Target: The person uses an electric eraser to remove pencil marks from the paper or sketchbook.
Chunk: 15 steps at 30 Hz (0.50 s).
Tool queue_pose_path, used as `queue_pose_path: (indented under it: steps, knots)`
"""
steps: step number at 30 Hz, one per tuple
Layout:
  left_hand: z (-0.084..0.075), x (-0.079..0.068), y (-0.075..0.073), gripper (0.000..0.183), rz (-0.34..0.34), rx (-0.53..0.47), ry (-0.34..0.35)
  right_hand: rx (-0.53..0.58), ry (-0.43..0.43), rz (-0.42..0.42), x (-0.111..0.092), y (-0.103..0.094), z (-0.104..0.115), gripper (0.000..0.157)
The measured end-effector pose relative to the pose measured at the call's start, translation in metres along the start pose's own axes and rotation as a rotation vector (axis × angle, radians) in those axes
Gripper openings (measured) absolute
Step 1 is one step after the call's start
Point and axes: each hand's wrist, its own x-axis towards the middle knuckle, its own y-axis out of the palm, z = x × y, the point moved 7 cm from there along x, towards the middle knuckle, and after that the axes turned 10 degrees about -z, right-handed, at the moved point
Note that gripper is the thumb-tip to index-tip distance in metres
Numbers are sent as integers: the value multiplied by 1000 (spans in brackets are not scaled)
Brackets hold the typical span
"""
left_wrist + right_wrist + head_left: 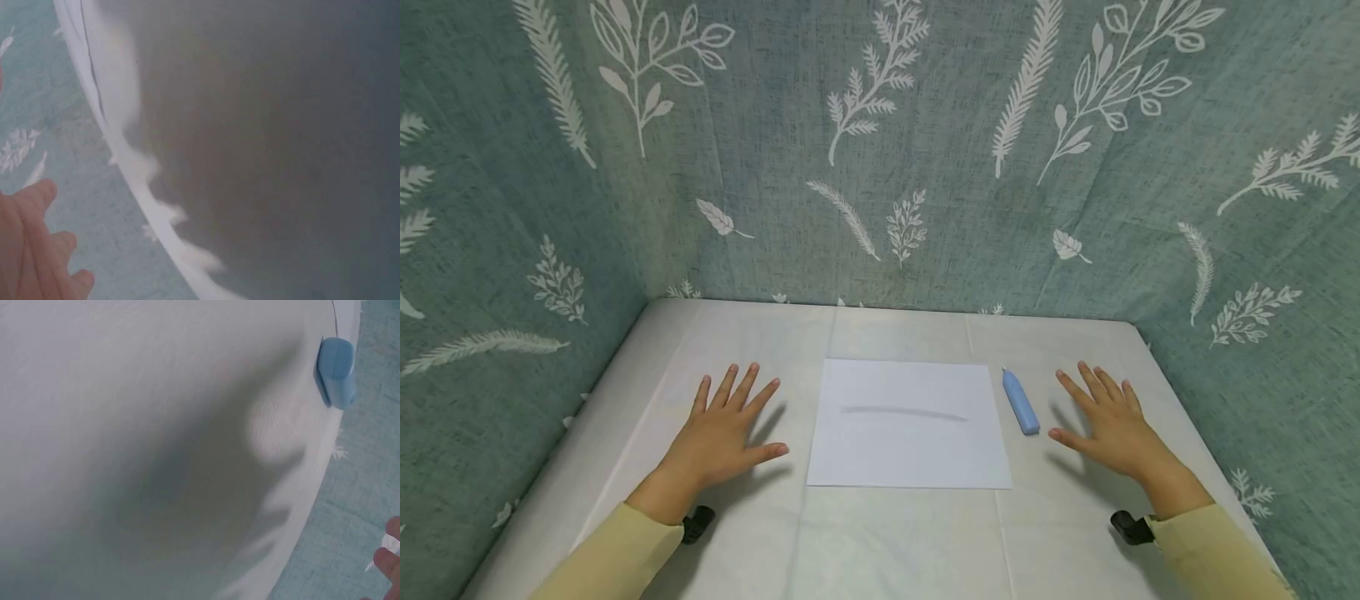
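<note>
A white sheet of paper [910,458] lies flat on the table, with a faint grey streak [904,411] running across it. Just right of the paper is a light blue, tapered, pen-like tool [1021,403], its narrow tip pointing away; its thick blunt end shows in the right wrist view [337,365]. My left hand [715,442], fingers spread, hovers left of the paper and holds nothing. To the right of the blue tool, my right hand [1112,429] is likewise spread above the table, apart from the tool. Each hand casts a shadow below.
White cloth covers the table [895,542]. Green-grey fabric [760,125] with white leaf prints rises behind it and along both sides. A black wrist device [698,525] sits under the left sleeve, another [1131,527] by the right sleeve.
</note>
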Motion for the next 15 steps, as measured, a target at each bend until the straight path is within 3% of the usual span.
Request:
queue_pose_path:
  steps: [7, 15]
  knots:
    - [-8, 4, 4, 94, -11, -23, 3, 65, -15, -7, 4, 9, 8, 87]
    - [-17, 15, 9, 94, 24, -43, 7, 107, -33, -7, 13, 16, 19, 83]
